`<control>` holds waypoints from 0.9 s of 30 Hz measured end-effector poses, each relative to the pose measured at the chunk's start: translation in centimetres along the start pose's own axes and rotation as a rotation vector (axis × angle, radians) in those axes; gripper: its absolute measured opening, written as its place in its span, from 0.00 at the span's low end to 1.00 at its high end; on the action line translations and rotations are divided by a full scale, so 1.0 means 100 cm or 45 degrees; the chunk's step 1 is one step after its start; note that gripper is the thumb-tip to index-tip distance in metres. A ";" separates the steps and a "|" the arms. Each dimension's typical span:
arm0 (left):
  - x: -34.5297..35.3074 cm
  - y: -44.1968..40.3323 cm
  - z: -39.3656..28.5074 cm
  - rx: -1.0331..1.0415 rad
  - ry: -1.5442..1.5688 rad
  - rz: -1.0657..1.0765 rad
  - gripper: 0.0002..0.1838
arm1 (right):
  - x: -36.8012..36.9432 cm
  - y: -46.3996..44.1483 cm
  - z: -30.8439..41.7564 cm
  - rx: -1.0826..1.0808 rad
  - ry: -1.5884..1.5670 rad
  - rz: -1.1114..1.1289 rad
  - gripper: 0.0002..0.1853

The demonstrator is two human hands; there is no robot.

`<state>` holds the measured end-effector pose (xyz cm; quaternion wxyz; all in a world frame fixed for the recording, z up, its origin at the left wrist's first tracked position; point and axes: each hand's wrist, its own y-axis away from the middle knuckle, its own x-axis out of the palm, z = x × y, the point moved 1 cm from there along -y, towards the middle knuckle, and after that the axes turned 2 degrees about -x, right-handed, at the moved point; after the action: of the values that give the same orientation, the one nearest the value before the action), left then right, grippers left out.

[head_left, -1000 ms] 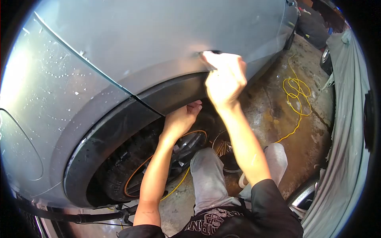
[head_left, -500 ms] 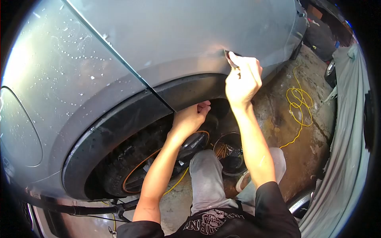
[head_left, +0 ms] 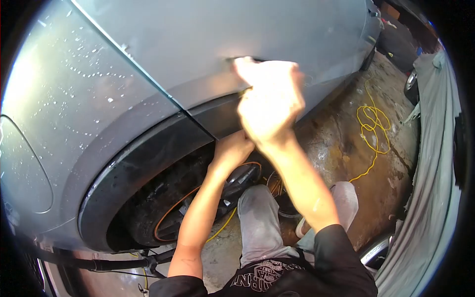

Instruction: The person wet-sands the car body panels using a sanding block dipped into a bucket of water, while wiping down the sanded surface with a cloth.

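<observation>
My right hand (head_left: 271,101), blurred by motion, is closed on a thin dark flat piece (head_left: 257,59) and holds it against the grey car body panel (head_left: 198,44). Most of that piece is covered by my fingers, so its kind does not show. Below, my left hand (head_left: 232,149) is closed at the lower edge of the dark wheel arch trim (head_left: 148,148). My right wrist hides the left fingertips, and I cannot make out what they hold. Under the arch is the wheel (head_left: 170,215), with an orange line around it.
Water drops dot the left panel (head_left: 94,74). A yellow cord (head_left: 373,128) lies coiled on the stained floor. Grey cloth (head_left: 425,198) hangs at the right. A dark round container (head_left: 288,205) stands by my knees, and a black bar (head_left: 109,262) crosses the lower left.
My right hand has slid left along the panel with the dark piece, and now covers the left fingertips. My left hand has barely moved.
</observation>
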<state>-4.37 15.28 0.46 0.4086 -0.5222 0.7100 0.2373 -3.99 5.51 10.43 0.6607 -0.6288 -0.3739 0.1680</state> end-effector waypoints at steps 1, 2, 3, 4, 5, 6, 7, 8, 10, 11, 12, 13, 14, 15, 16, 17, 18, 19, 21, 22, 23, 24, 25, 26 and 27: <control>0.027 -0.010 0.026 0.268 0.361 -0.237 0.18 | 0.026 -0.001 0.029 -0.038 -0.144 -0.090 0.11; 0.053 -0.020 0.052 0.596 0.657 -0.412 0.18 | 0.024 -0.003 0.032 -0.037 -0.140 -0.090 0.11; 0.050 -0.009 0.044 0.451 0.950 -0.278 0.17 | 0.021 -0.004 0.035 -0.035 -0.137 -0.090 0.11; 0.034 -0.006 0.029 0.266 0.804 -0.169 0.16 | 0.018 -0.005 0.038 -0.033 -0.134 -0.089 0.10; 0.017 -0.002 0.013 0.098 0.640 -0.042 0.15 | -0.004 -0.006 0.017 -0.084 -0.044 0.039 0.09; -0.006 -0.002 -0.002 -0.100 0.043 0.054 0.14 | -0.023 -0.006 -0.003 -0.134 0.044 0.169 0.08; -0.008 0.004 -0.009 0.007 0.413 -0.083 0.15 | -0.039 0.013 -0.028 0.058 0.183 0.146 0.08; 0.000 0.002 -0.003 0.092 0.540 -0.157 0.18 | -0.051 0.033 -0.049 0.248 0.320 0.121 0.08; 0.002 0.002 -0.006 0.075 0.550 -0.148 0.17 | -0.060 0.033 -0.053 0.437 0.429 0.126 0.08; -0.001 0.002 -0.007 0.084 0.548 -0.141 0.17 | -0.056 0.038 -0.049 0.499 0.416 0.127 0.07; -0.010 0.004 -0.013 -0.004 0.330 -0.061 0.16 | -0.039 0.024 -0.031 0.336 0.285 0.059 0.09; -0.015 0.004 -0.015 -0.092 0.107 0.021 0.15 | -0.022 0.010 -0.014 0.169 0.159 0.011 0.12; -0.005 0.003 0.001 0.075 0.186 -0.078 0.18 | -0.009 -0.008 0.007 0.038 0.004 0.003 0.12; -0.007 0.004 0.002 0.248 0.251 -0.168 0.20 | 0.001 -0.015 0.018 -0.003 -0.023 0.013 0.11; -0.007 0.003 0.001 0.298 0.282 -0.171 0.20 | -0.001 -0.017 0.022 0.038 0.061 0.094 0.12; -0.006 0.006 -0.001 0.227 0.346 -0.198 0.21 | -0.008 -0.013 0.010 -0.010 0.031 0.085 0.13; -0.004 0.001 0.003 0.005 0.180 -0.033 0.16 | -0.019 -0.005 -0.007 -0.061 -0.005 0.072 0.14; -0.001 0.000 0.000 0.022 0.353 -0.061 0.13 | -0.033 0.014 -0.026 0.070 0.214 0.065 0.14; -0.002 -0.001 -0.004 0.031 0.510 -0.068 0.12 | -0.061 0.057 -0.066 0.637 0.299 -0.013 0.12; -0.001 -0.001 -0.003 0.028 0.512 -0.071 0.12 | -0.069 0.058 -0.070 0.641 0.404 0.059 0.13; 0.000 -0.001 -0.001 0.037 0.502 -0.069 0.14 | -0.067 0.062 -0.071 0.594 0.372 0.048 0.12; 0.001 -0.002 -0.001 0.049 0.494 -0.067 0.16 | -0.059 0.050 -0.063 0.544 0.343 0.036 0.12; -0.001 -0.002 -0.002 0.051 0.493 -0.063 0.16 | -0.045 0.035 -0.051 0.363 0.300 0.035 0.11; -0.005 -0.003 -0.002 -0.015 0.287 -0.010 0.19 | -0.029 0.014 -0.034 0.141 0.189 0.006 0.12; -0.007 -0.004 -0.001 -0.086 0.082 0.044 0.22 | -0.015 -0.001 -0.018 0.076 0.063 0.025 0.12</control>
<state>-3.94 15.47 1.08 0.3637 -0.5307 0.7232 0.2511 -3.73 3.22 10.27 0.6867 -0.6164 -0.3460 0.1699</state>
